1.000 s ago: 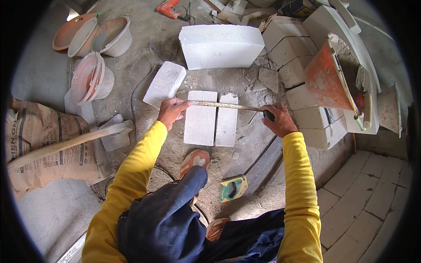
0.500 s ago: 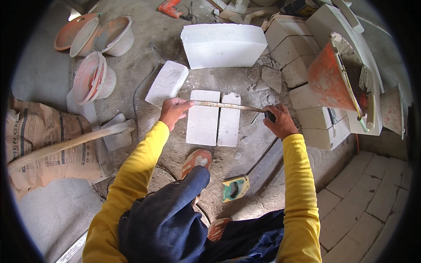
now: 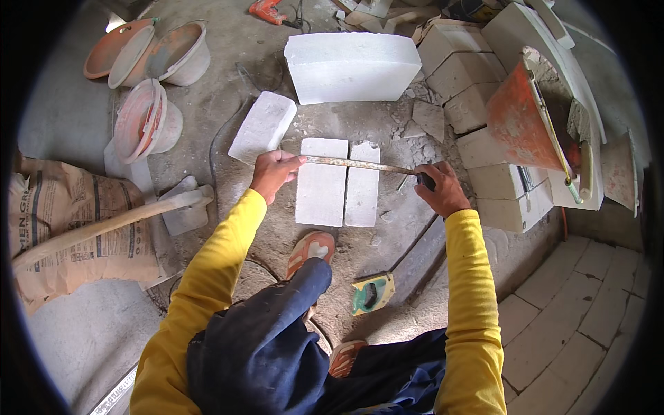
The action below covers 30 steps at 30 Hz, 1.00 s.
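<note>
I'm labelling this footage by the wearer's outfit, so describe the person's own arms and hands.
Both arms wear long, plain yellow sleeves, the left sleeve and the right sleeve alike, creased along the forearms and ending at the wrists. The left hand and right hand are bare, without gloves. No cables or printed markings show on either arm.

The orange bucket [image 3: 515,117] is near a grey wall [image 3: 612,93], which lies to its right and looks rather dim. Below the bucket, a surface of pale blocks [image 3: 570,318] is laid in rows with thin dark joints; whether it is wall or floor cannot be told. To the left of the bucket spreads the floor [image 3: 235,52], grey and dusty, with pale crumbs. Below and left of the bucket, this floor receives stronger light and appears more brownish.
</note>
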Motion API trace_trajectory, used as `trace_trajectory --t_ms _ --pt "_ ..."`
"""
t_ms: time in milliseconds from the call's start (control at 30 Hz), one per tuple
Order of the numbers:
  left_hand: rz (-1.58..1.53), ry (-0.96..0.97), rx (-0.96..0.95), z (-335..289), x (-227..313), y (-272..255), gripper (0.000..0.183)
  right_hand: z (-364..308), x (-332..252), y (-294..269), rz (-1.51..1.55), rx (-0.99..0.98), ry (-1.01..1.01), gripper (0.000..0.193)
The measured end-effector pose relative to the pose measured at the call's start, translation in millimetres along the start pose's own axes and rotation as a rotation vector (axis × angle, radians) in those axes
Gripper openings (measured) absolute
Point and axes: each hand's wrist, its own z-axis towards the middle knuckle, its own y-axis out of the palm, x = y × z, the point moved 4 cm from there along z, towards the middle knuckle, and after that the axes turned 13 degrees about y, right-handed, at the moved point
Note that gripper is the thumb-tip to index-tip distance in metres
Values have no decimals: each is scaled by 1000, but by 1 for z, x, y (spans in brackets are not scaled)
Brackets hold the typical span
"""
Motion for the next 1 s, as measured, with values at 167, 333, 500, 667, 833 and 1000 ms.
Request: trace_trajectory --t_ms 167,333,500,667,833,1000 --pt "-1 -7 15 -1 0 -1 39 0 -3 -1 -12 -3 15 48" --pt "10 -9 -5 0 -1 1 41 -1 0 1 -7 8 10 48" --pt "-9 3 -18 2 -4 -4 42 1 -2 -1 -2 22 -21 47" --pt "8 1 -40 1 -1 -3 46 -2 -6 -1 13 0 19 43" --pt "-108 -73 37 -4 7 2 52 -33 34 3 442 46 91 40" --pt "385 333 54 11 15 1 53 -143 105 40 925 268 474 37"
